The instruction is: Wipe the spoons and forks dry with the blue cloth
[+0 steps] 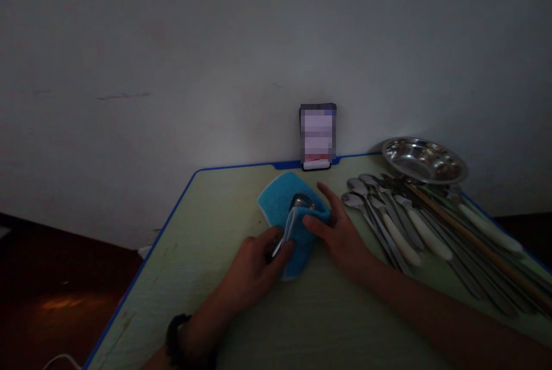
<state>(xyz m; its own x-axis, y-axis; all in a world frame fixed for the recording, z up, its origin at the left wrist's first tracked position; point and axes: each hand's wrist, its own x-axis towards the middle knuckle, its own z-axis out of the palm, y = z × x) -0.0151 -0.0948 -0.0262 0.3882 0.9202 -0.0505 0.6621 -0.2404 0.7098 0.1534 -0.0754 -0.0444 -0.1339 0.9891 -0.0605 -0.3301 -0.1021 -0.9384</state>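
Steel spoon (302,201) | points away, long axis leaning right | left hand (253,265) grips handle (277,249) | right hand (345,239) grasps blue cloth (276,196)

Head view, forward and down

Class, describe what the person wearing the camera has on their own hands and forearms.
The left hand and right hand are ungloved. A chunky black band circles the left wrist; whether it is a watch cannot be told. The right wrist shows nothing worn, and no sleeve shows on either forearm.
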